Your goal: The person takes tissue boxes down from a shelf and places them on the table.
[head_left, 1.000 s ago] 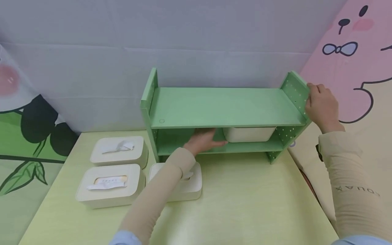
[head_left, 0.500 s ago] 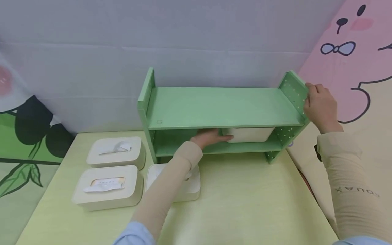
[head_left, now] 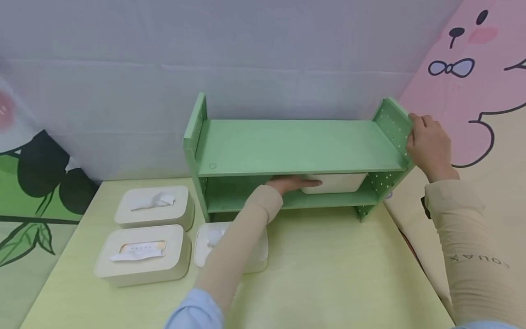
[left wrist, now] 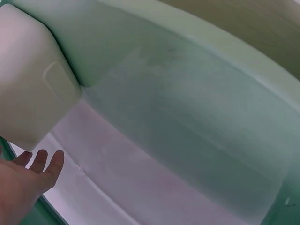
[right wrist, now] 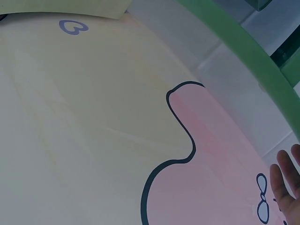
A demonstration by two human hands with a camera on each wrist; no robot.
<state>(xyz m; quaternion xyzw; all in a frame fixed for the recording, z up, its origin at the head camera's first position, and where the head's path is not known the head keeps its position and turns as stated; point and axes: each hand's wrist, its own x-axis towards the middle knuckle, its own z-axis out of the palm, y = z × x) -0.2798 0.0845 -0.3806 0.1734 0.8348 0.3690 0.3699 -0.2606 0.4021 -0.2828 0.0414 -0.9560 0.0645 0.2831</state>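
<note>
A two-tier green shelf (head_left: 300, 144) stands on the table, with a white rounded box (head_left: 339, 183) on its lower tier towards the right. My left hand (head_left: 289, 183) reaches under the upper board at the box's left end. Its thumb lies straight along the box's front. The left wrist view shows its spread fingers (left wrist: 54, 168) by a corner of the box (left wrist: 33, 70); whether they touch is unclear. My right hand (head_left: 429, 146) holds the upper front edge of the shelf's right side panel; part of its fingers shows in the right wrist view.
Two white tissue boxes, a rear one (head_left: 154, 205) and a front one (head_left: 139, 256), stand on the table (head_left: 341, 269) left of the shelf. A third tissue box (head_left: 256, 253) sits before the shelf, partly behind my left forearm. A cloth-like backdrop (head_left: 283, 55) hangs behind.
My left hand has moved right inside the lower tier, its thumb now across the box's front. The box seems unmoved. My right hand stays on the side panel.
</note>
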